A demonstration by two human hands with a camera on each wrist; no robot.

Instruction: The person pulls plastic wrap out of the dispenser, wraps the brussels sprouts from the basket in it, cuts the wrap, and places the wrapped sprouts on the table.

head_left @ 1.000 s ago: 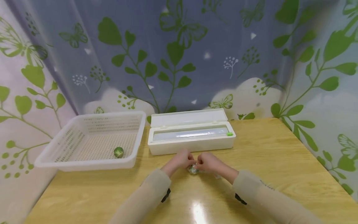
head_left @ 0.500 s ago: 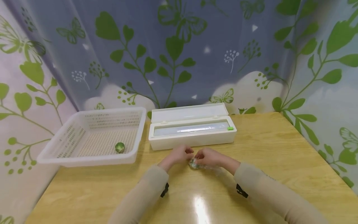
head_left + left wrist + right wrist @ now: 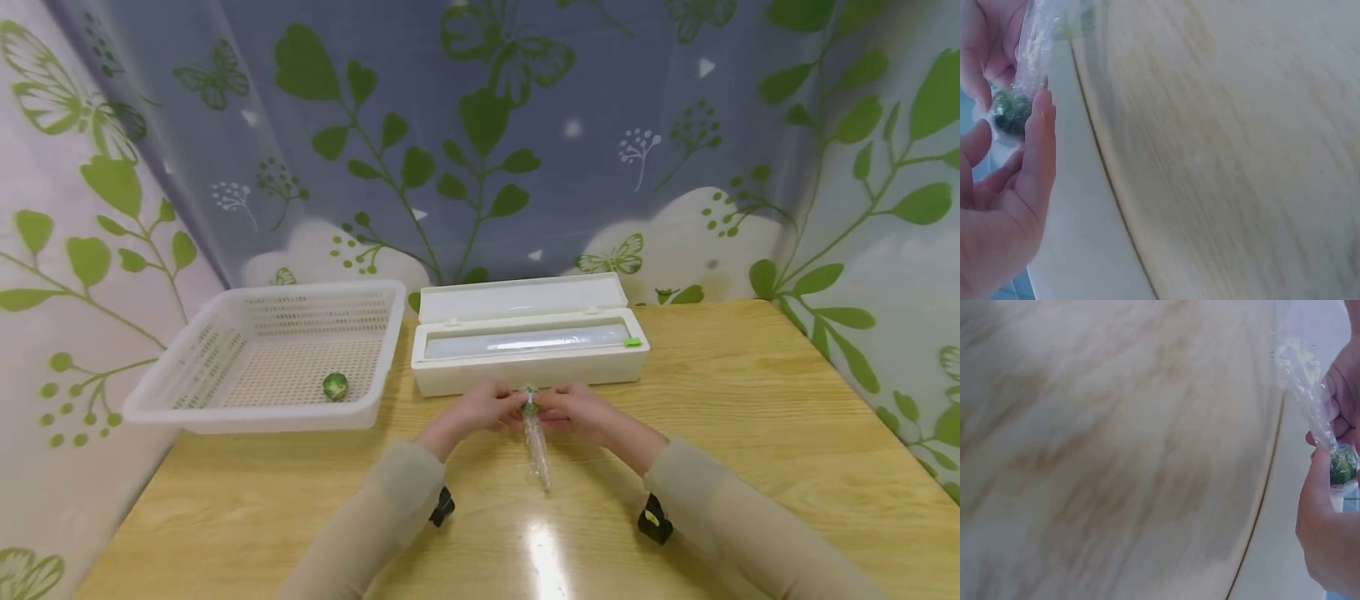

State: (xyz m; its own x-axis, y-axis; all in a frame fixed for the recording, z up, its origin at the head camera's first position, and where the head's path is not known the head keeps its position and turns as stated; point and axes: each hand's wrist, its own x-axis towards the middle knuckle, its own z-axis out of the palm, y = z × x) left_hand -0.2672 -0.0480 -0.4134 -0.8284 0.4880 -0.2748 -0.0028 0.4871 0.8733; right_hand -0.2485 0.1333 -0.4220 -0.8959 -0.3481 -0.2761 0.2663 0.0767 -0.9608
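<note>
A leaf-and-butterfly cloth [image 3: 573,137] hangs behind the far edge of the wooden table [image 3: 772,417] and down along its left and right sides. A white basket [image 3: 255,422] with small holes sits at the surface's far left corner. To its right, just beside it, a long white box [image 3: 536,374] stands along the middle of the far edge, its lid [image 3: 525,299] tipped back toward the cloth. My beige sleeves [image 3: 750,517] reach in over the near edge. A shiny roll of plastic wrap [image 3: 517,342] lies lengthwise inside the box. Both my hands meet just in front of the box, midway between the table's left and right edges: my left hand [image 3: 478,408] pinches a wrapped sprout [image 3: 529,399] between thumb and fingers, and my right hand [image 3: 583,410] pinches it from the other side. From it a twisted tail of plastic [image 3: 537,454] points toward the near edge; I can't tell whether it touches the surface. A loose sprout [image 3: 335,386] lies in the basket's near right corner. Smallest is the green tab [image 3: 632,342] at the right end of the box's opening.
</note>
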